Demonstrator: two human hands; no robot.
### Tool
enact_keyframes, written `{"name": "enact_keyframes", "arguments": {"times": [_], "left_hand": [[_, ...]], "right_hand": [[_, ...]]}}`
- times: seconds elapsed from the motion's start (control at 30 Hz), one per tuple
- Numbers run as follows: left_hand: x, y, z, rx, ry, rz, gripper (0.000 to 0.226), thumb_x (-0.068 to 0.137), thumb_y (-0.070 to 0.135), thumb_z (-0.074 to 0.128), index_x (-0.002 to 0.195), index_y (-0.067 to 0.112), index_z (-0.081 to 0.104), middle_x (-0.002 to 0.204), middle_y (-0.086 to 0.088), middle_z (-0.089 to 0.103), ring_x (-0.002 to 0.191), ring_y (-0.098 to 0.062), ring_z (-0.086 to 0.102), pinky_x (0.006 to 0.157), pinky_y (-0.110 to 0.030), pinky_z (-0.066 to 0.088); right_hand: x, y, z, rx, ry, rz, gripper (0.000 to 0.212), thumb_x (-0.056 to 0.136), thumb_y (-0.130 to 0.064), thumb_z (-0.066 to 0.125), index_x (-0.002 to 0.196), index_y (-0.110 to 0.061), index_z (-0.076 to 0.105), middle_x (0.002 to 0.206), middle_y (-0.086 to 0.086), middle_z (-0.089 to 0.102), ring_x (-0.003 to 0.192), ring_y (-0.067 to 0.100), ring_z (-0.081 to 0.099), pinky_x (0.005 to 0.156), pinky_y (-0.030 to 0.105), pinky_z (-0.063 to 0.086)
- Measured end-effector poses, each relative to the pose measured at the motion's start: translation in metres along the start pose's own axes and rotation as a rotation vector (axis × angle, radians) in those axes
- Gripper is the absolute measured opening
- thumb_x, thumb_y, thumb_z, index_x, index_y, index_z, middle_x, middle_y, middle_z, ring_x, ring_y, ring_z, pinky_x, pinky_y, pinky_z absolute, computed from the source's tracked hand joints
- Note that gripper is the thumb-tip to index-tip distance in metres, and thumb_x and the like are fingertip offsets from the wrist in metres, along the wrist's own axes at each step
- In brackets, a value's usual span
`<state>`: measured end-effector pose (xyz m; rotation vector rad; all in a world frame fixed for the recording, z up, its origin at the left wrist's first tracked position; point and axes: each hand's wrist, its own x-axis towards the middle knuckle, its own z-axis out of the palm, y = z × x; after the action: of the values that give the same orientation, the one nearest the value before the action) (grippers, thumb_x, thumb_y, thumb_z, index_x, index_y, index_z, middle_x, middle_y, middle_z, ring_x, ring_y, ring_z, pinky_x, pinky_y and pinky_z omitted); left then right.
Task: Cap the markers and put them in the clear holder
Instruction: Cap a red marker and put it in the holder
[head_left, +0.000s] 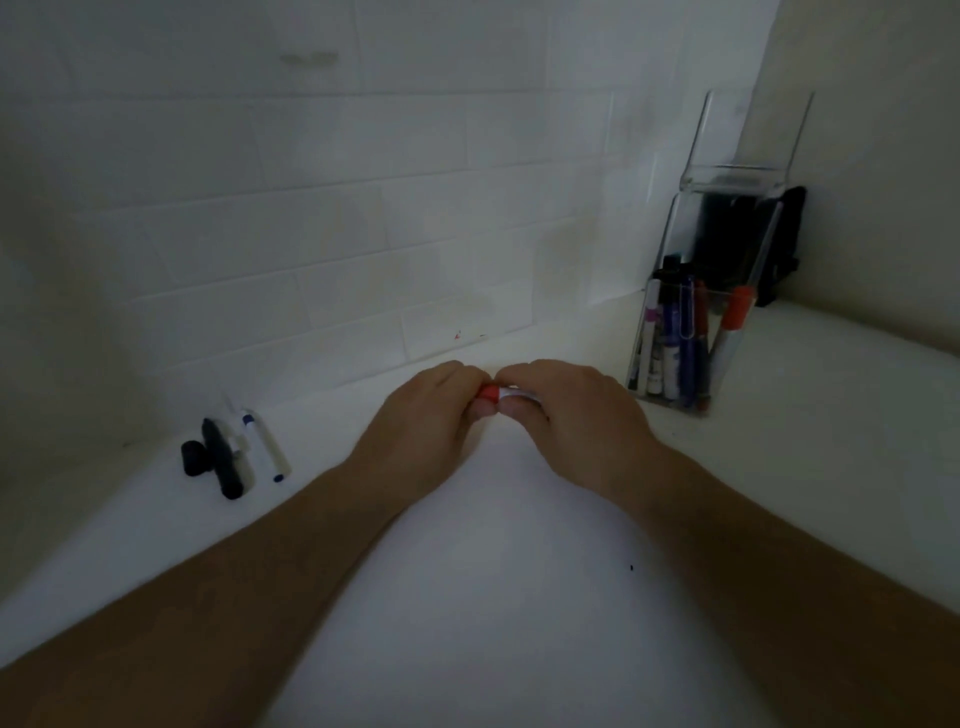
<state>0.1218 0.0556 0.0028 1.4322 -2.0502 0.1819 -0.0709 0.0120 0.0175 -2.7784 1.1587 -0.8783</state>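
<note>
Both hands meet at the middle of a white counter (493, 571): the left hand (421, 415) pinches a red cap (488, 393) while the right hand (576, 415) curls its fingers round the white barrel of a marker (519, 395), cap and barrel touching end to end between the fingertips. Whether the cap is fully seated cannot be told.

Seen from the head camera, a clear holder (691, 332) stands upright well to the right, near the corner of the tiled wall (311, 208), with several markers inside, among them one with an orange-red cap (736, 312). A dark object (784, 244) sits behind the holder. Well to the left lie a black marker (221, 457), a loose black cap (193, 457) just beside it, and a white marker with blue ends (265, 447).
</note>
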Motion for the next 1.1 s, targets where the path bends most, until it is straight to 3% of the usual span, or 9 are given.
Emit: {"name": "enact_keyframes", "arguments": {"times": [0.13, 0.23, 0.3, 0.43, 0.6, 0.73, 0.83, 0.93, 1.1], "left_hand": [[-0.002, 0.007, -0.006, -0.185, 0.091, -0.140, 0.024, 0.097, 0.036, 0.057, 0.118, 0.026, 0.052, 0.084, 0.014, 0.062, 0.076, -0.006, 0.059, 0.068, -0.016, 0.041], [-0.005, 0.005, -0.012, -0.335, 0.152, -0.272, 0.047, 0.094, 0.037, 0.062, 0.131, 0.030, 0.034, 0.084, 0.009, 0.061, 0.076, -0.006, 0.059, 0.071, -0.017, 0.045], [-0.006, 0.007, -0.013, -0.330, 0.117, -0.270, 0.045, 0.096, 0.038, 0.059, 0.132, 0.032, 0.034, 0.084, 0.008, 0.061, 0.075, -0.006, 0.059, 0.071, -0.021, 0.046], [-0.006, 0.014, -0.012, -0.231, -0.007, -0.144, 0.032, 0.099, 0.040, 0.052, 0.128, 0.033, 0.042, 0.083, 0.009, 0.062, 0.071, -0.007, 0.057, 0.071, -0.026, 0.047], [-0.006, 0.007, -0.008, -0.178, -0.052, -0.103, 0.021, 0.099, 0.043, 0.050, 0.118, 0.034, 0.053, 0.082, 0.011, 0.061, 0.073, 0.000, 0.055, 0.072, -0.023, 0.042], [-0.007, 0.006, -0.004, -0.111, -0.060, -0.044, 0.020, 0.099, 0.043, 0.051, 0.113, 0.031, 0.061, 0.089, 0.012, 0.061, 0.077, -0.004, 0.052, 0.078, -0.030, 0.047], [-0.006, 0.004, -0.004, -0.105, -0.056, -0.021, 0.020, 0.099, 0.043, 0.048, 0.108, 0.031, 0.062, 0.088, 0.010, 0.062, 0.079, -0.008, 0.055, 0.078, -0.034, 0.049], [-0.007, 0.002, -0.003, -0.091, -0.058, 0.012, 0.020, 0.098, 0.043, 0.045, 0.100, 0.032, 0.061, 0.084, 0.010, 0.060, 0.079, -0.011, 0.055, 0.077, -0.036, 0.048], [-0.007, 0.005, -0.012, 0.023, -0.038, 0.065, 0.026, 0.097, 0.041, 0.046, 0.099, 0.027, 0.068, 0.086, 0.006, 0.063, 0.083, -0.016, 0.059, 0.077, -0.034, 0.049]], "right_hand": [[0.002, -0.016, -0.021, -0.329, 0.020, -0.038, 0.025, 0.105, -0.040, 0.039, 0.127, -0.041, 0.051, 0.100, -0.012, 0.066, 0.094, 0.018, 0.044, 0.076, 0.038, 0.032], [0.017, -0.023, -0.058, 0.005, 0.111, 0.128, 0.024, 0.107, -0.033, 0.037, 0.125, -0.035, 0.053, 0.090, -0.003, 0.057, 0.080, 0.012, 0.052, 0.066, 0.026, 0.045], [0.027, -0.014, -0.092, 0.307, 0.385, 0.233, 0.013, 0.106, -0.027, 0.044, 0.116, -0.032, 0.050, 0.087, -0.002, 0.056, 0.071, 0.011, 0.057, 0.058, 0.022, 0.046], [0.038, 0.021, -0.146, 0.278, 0.657, 0.276, 0.012, 0.100, -0.020, 0.055, 0.112, -0.020, 0.051, 0.096, -0.005, 0.060, 0.071, -0.010, 0.060, 0.068, 0.009, 0.050], [0.022, 0.079, -0.147, 0.000, 0.427, 0.436, 0.038, 0.098, -0.027, 0.062, 0.133, -0.019, 0.050, 0.112, 0.004, 0.064, 0.094, 0.021, 0.065, 0.074, 0.017, 0.045], [0.010, 0.092, -0.131, -0.124, 0.223, 0.375, 0.049, 0.101, -0.021, 0.056, 0.145, -0.026, 0.035, 0.107, 0.014, 0.063, 0.077, 0.025, 0.056, 0.072, 0.034, 0.047], [0.012, 0.093, -0.130, -0.238, 0.090, 0.342, 0.016, 0.106, -0.030, 0.044, 0.113, -0.025, 0.057, 0.085, 0.003, 0.059, 0.067, 0.020, 0.053, 0.064, 0.028, 0.038], [0.012, 0.095, -0.128, -0.324, -0.046, 0.335, 0.036, 0.108, -0.036, 0.033, 0.077, -0.029, 0.050, 0.073, -0.002, 0.056, 0.072, 0.020, 0.059, 0.064, 0.030, 0.035], [0.010, 0.079, -0.110, -0.398, 0.267, 0.248, 0.031, 0.104, -0.035, 0.045, 0.123, -0.019, 0.064, 0.111, 0.010, 0.056, 0.087, 0.026, 0.058, 0.074, 0.037, 0.052]]}}
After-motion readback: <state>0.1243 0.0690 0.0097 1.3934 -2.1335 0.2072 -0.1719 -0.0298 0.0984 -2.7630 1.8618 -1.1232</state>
